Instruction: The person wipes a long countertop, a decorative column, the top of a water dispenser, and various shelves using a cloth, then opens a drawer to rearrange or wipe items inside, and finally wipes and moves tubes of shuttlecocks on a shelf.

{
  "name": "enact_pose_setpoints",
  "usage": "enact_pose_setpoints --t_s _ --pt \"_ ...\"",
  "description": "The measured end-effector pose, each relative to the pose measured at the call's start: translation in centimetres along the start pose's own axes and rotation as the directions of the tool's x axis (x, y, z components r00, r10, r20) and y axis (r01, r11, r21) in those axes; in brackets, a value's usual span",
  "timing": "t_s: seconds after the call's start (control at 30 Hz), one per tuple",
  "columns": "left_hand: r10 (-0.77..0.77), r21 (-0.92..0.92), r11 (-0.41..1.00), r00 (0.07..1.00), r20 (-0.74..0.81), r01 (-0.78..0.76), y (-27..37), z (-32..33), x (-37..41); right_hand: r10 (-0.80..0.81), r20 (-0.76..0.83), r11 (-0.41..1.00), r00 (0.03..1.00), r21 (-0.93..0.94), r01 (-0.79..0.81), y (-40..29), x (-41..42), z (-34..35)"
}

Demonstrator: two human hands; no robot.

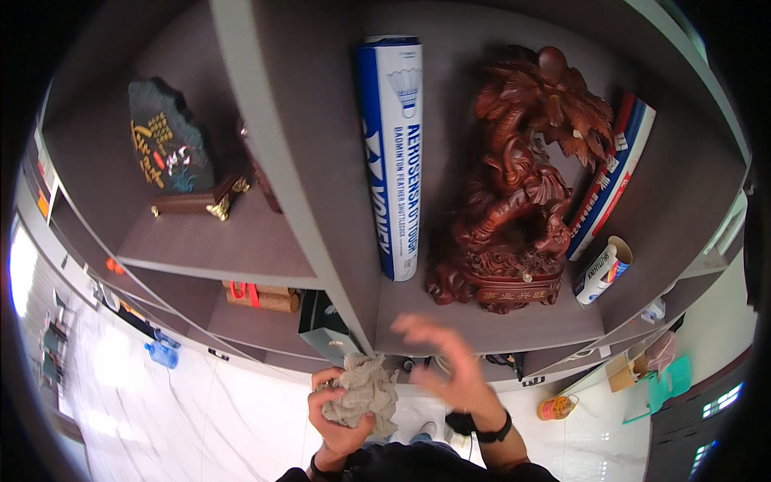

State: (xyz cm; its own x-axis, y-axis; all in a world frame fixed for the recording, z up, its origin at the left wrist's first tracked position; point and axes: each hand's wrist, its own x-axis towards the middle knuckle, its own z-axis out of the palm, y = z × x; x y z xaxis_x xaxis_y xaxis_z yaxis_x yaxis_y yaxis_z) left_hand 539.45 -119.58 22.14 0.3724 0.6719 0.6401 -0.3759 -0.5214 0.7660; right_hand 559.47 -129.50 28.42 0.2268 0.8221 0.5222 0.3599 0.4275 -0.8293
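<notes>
A crumpled grey-beige cloth (362, 394) is gripped in my left hand (340, 416), low in front of the shelving. To its right my right hand (449, 373), slightly blurred, is raised with fingers apart at the front edge of a shelf (488, 336); nothing shows in it. On that shelf, a tall blue and white Yonex shuttlecock tube (400, 162) stands upright at the left. Beside it is a carved reddish-brown wooden sculpture (518, 199) on a base bearing writing. A short open shuttlecock tube (602, 271) leans at the right, near a tilted red, white and blue box (614, 175).
Left of the upright divider (289, 150), a dark stone plaque (171, 141) rests on a brown stand with gold feet. Below are a wooden object with red ribbon (262, 296) and a dark green bag (331, 328). An oil jug (555, 408) and a water bottle (161, 355) stand on the floor.
</notes>
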Motion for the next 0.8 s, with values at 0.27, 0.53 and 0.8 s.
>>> enact_pose_setpoints --t_s 0.27,0.53,0.8 --pt "0.179 -0.110 0.980 0.976 0.123 -0.166 1.5 -0.8 0.7 -0.169 -0.516 0.851 0.840 -0.506 -0.140 3.1 14.7 -0.2" --pt "0.261 -0.244 0.947 0.944 0.202 -0.209 0.7 -1.3 0.6 -0.060 -0.601 0.839 0.797 -0.463 -0.286 4.9 16.0 -0.2" --pt "0.281 -0.261 0.943 0.915 0.290 -0.207 0.1 -0.7 2.0 0.054 -0.543 0.999 0.838 0.025 -0.048 0.6 8.6 -1.4"
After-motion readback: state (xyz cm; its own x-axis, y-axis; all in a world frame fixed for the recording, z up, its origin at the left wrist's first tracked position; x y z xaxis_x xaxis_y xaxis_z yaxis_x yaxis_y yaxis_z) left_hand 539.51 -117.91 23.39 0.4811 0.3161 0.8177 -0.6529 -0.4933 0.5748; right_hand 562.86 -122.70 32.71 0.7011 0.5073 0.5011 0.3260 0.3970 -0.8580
